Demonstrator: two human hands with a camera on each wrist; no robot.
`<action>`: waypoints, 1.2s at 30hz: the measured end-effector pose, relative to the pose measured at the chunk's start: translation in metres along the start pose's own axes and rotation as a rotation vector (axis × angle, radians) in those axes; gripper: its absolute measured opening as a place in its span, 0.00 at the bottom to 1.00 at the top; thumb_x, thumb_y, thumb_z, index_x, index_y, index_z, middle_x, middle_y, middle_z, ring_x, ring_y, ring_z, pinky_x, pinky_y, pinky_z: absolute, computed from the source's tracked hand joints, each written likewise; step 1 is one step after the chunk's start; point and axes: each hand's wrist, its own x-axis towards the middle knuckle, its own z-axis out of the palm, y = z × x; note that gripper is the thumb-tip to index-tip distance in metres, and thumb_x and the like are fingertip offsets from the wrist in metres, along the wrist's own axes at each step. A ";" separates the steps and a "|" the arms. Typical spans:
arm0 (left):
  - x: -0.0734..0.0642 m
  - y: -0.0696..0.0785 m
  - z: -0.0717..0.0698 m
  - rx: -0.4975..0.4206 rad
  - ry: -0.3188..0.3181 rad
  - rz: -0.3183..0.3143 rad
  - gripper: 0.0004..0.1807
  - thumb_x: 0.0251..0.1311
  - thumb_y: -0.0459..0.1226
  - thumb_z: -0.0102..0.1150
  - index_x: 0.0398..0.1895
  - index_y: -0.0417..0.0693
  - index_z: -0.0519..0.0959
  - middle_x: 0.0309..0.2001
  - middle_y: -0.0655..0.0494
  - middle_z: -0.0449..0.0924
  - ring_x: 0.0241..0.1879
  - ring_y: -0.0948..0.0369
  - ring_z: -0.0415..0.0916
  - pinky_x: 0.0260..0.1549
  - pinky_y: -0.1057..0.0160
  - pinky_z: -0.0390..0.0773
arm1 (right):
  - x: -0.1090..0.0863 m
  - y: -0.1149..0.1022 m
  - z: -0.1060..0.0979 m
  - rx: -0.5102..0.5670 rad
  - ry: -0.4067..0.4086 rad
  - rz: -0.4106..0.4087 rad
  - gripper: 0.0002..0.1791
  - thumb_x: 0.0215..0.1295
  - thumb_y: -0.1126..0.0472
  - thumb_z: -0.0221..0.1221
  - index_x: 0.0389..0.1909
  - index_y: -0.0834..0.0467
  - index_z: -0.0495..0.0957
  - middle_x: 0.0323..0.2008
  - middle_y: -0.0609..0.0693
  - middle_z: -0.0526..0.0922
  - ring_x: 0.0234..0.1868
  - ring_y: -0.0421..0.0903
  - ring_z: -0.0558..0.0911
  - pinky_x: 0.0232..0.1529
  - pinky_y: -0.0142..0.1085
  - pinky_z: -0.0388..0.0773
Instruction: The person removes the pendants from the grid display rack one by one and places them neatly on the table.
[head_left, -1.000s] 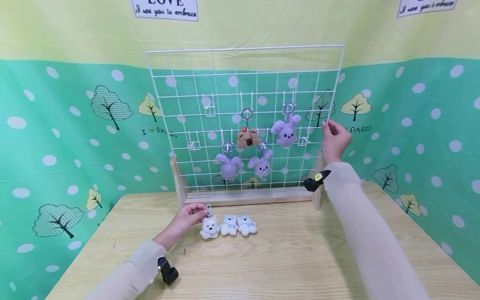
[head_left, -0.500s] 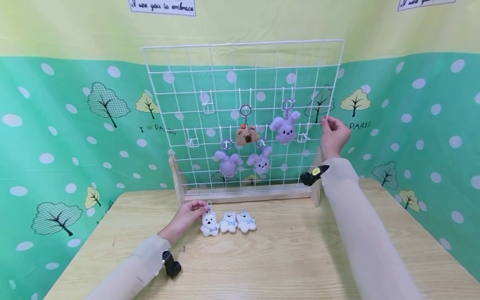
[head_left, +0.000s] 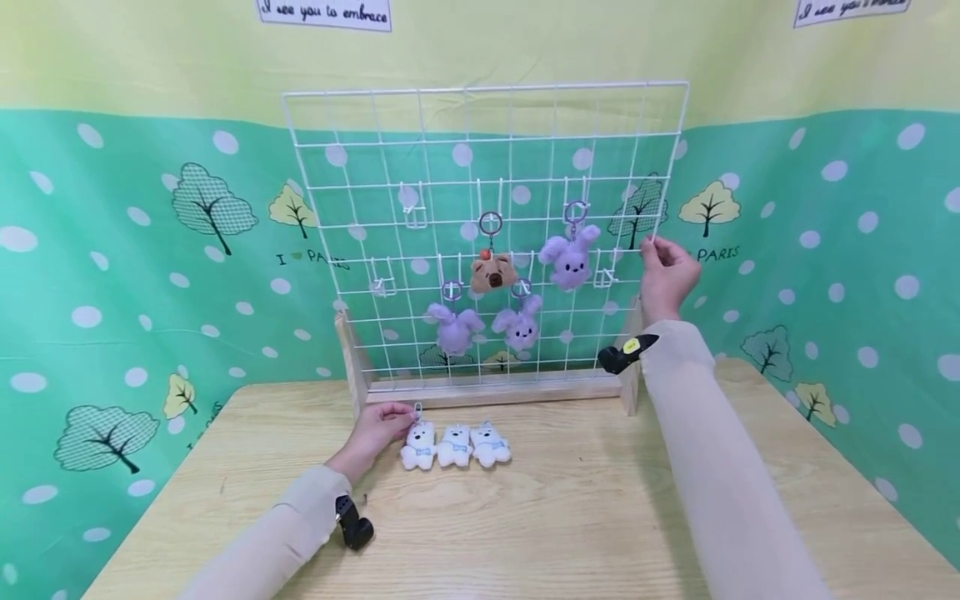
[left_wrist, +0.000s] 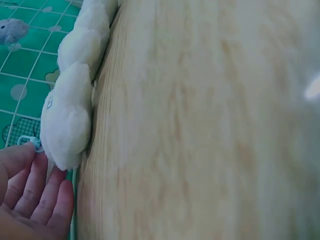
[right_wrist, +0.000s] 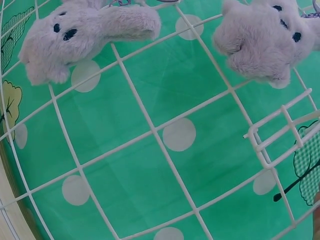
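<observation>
My left hand [head_left: 372,434] pinches the small clasp [left_wrist: 31,142] of a white plush bear keychain [head_left: 418,447], the leftmost of three in a row on the table. The middle bear [head_left: 453,447] and the right bear [head_left: 490,445] lie close beside it, faces up, with blue bows. My right hand [head_left: 670,275] grips the right edge of a white wire grid rack [head_left: 487,88] between thumb and fingers. On the rack hang a brown bear-head keychain [head_left: 494,273] and purple rabbit keychains, one upper right [head_left: 569,261] and two lower, left [head_left: 455,329] and right [head_left: 519,324].
White hooks without keychains are on the rack at upper left [head_left: 414,215], lower left [head_left: 382,286] and right [head_left: 604,277]. A wooden base [head_left: 495,392] supports the rack at the back of the wooden table [head_left: 525,533]. A green printed cloth [head_left: 825,250] hangs behind.
My left forearm has shifted slightly forward and right, and the leftmost white bear now lies more level with the others. The right hand keeps its grip on the rack.
</observation>
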 end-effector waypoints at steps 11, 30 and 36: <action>-0.004 0.010 -0.002 0.094 0.008 0.024 0.10 0.58 0.29 0.59 0.42 0.30 0.79 0.38 0.43 0.83 0.35 0.61 0.80 0.39 0.63 0.81 | -0.001 0.005 -0.001 0.018 -0.002 0.020 0.16 0.59 0.56 0.64 0.45 0.60 0.82 0.37 0.47 0.84 0.38 0.38 0.80 0.45 0.28 0.76; 0.006 0.154 0.029 0.035 0.107 0.398 0.13 0.59 0.35 0.62 0.46 0.40 0.80 0.45 0.46 0.82 0.42 0.60 0.79 0.43 0.69 0.78 | 0.000 0.002 -0.006 0.018 -0.010 0.017 0.18 0.59 0.53 0.63 0.46 0.60 0.82 0.38 0.47 0.84 0.39 0.38 0.81 0.46 0.28 0.77; 0.019 0.168 0.043 0.026 0.265 0.413 0.11 0.58 0.35 0.63 0.42 0.40 0.82 0.41 0.46 0.83 0.38 0.60 0.79 0.39 0.68 0.80 | -0.001 0.002 -0.004 0.040 -0.019 0.046 0.18 0.58 0.53 0.64 0.46 0.59 0.82 0.40 0.49 0.84 0.41 0.39 0.81 0.48 0.28 0.77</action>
